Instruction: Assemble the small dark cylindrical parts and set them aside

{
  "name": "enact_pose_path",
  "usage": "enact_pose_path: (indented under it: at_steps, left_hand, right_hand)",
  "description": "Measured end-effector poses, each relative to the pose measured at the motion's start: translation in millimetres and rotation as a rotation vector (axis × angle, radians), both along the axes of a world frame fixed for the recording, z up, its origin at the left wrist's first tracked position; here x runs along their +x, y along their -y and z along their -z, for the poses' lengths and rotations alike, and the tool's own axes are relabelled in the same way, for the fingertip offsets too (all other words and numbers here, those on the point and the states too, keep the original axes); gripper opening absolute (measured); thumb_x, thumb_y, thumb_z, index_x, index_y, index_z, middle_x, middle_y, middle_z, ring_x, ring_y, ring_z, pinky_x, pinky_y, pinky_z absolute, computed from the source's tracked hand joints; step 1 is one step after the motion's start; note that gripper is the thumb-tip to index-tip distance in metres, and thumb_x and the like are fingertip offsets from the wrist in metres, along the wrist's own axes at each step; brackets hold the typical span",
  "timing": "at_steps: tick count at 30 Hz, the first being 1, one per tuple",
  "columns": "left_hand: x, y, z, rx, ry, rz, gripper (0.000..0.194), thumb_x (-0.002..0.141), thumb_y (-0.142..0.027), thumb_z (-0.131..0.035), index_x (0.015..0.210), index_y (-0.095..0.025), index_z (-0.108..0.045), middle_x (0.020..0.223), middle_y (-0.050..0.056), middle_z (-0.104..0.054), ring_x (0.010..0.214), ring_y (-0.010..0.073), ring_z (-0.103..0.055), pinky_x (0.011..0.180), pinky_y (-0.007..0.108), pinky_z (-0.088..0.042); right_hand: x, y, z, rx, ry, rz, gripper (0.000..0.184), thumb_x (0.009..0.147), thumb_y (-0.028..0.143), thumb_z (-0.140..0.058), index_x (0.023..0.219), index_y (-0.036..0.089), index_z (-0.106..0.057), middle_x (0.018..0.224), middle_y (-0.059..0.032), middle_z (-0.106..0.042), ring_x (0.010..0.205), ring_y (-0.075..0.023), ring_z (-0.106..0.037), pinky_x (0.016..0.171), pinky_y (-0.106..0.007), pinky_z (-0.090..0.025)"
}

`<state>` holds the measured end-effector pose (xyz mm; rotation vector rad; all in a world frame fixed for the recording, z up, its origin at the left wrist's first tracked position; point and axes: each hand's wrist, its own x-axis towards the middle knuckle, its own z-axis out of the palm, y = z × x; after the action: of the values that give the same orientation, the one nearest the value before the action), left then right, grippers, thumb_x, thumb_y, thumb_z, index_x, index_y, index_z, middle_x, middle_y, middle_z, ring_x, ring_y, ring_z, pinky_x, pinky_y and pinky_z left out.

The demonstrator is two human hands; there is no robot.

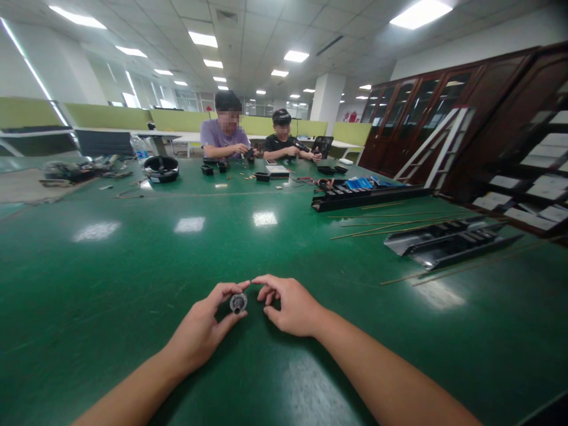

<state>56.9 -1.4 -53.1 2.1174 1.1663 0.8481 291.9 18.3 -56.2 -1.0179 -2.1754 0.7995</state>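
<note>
Nearest me, the person's left hand (199, 328) pinches a small, round, grey, metallic-looking part (238, 303) between thumb and fingers, low over or on the glossy green worktop (133, 260) (from here I can't tell which). Just beside it is the right hand (293, 307), thumb and curled fingers parted, its index fingertip close to the left's. Farther off, to the right, lie long black channel-shaped pieces (464, 251) among thin yellowish rods (402, 278). Across the far side, a person in a purple shirt (215, 137) and another in black (274, 144) handle dark objects.
</note>
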Motion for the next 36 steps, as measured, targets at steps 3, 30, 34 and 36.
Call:
enact_pose_path:
  at_steps: [3,30,34,36]
  left_hand:
    - [-2,-2,0.0,-0.014,-0.013,-0.006,0.030,0.092,-0.031,-0.059,0.120,-0.030,-0.048,0.135,0.000,-0.059,0.122,0.0153,-0.058,0.105,0.032,-0.046]
    - [-8,-5,-6.2,0.111,-0.023,-0.062,0.046,0.085,-0.032,-0.069,0.127,-0.025,-0.054,0.115,0.005,-0.069,0.104,0.0204,-0.067,0.097,0.036,-0.053]
    - [-8,-6,-6.2,0.078,0.009,-0.074,0.039,0.084,-0.030,-0.070,0.120,-0.024,-0.059,0.115,0.004,-0.069,0.102,0.0195,-0.067,0.095,0.035,-0.054]
    - [-8,-7,-6.7,0.075,0.010,-0.078,0.035,0.084,-0.030,-0.070,0.117,-0.024,-0.062,0.114,0.004,-0.069,0.102,0.0201,-0.067,0.095,0.036,-0.054]
  right_hand:
    - [-2,0,0.1,-0.016,-0.011,0.019,0.058,0.074,0.008,-0.061,0.128,0.025,-0.054,0.093,0.0010,-0.071,0.075,-0.0132,-0.065,0.074,-0.026,-0.049]
    - [-12,-11,-0.1,-0.167,-0.133,0.048,0.045,0.072,0.023,-0.076,0.115,0.018,-0.065,0.079,0.0007,-0.069,0.062,-0.0110,-0.059,0.060,-0.022,-0.045]
    - [-12,-9,-2.1,-0.187,-0.138,0.039,0.045,0.070,0.022,-0.078,0.113,0.017,-0.067,0.079,0.0000,-0.069,0.063,-0.0111,-0.058,0.061,-0.023,-0.045]
    - [-12,-9,-1.5,-0.191,-0.130,0.034,0.045,0.069,0.022,-0.078,0.113,0.017,-0.067,0.081,-0.0001,-0.069,0.063,-0.0109,-0.058,0.062,-0.023,-0.046]
